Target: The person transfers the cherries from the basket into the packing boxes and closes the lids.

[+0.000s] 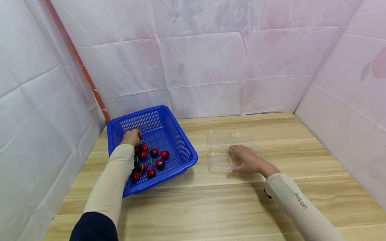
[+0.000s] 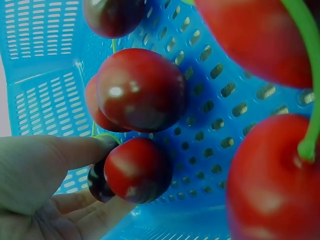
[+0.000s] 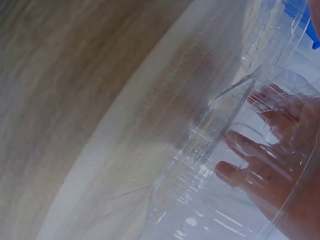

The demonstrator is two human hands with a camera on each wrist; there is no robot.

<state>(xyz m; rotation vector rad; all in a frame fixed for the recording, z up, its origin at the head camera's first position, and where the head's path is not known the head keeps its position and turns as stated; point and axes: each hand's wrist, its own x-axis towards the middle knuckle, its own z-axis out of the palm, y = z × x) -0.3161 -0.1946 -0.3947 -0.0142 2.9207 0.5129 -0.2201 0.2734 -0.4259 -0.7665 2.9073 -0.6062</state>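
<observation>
At the left, a blue perforated basket (image 1: 181, 130) holds several red cherries (image 1: 151, 172) with green stems. My left hand (image 1: 131, 137) reaches into its far left part. Close up in the left wrist view, the thumb and fingers hold a red cherry (image 2: 138, 170) and a darker cherry (image 2: 99, 181) pressed together, a thin stem by the thumb. A clear plastic box (image 1: 217, 162) lies on the table at the middle right. My right hand (image 1: 245, 160) rests on its right part with fingers extended; the right wrist view shows those fingers (image 3: 245, 145) through the clear plastic.
The wooden table (image 1: 187, 214) carries both the basket and the box. Pale printed cloth (image 1: 205, 67) hangs behind the table and on both sides. Other cherries (image 2: 272, 175) lie close to the left wrist camera.
</observation>
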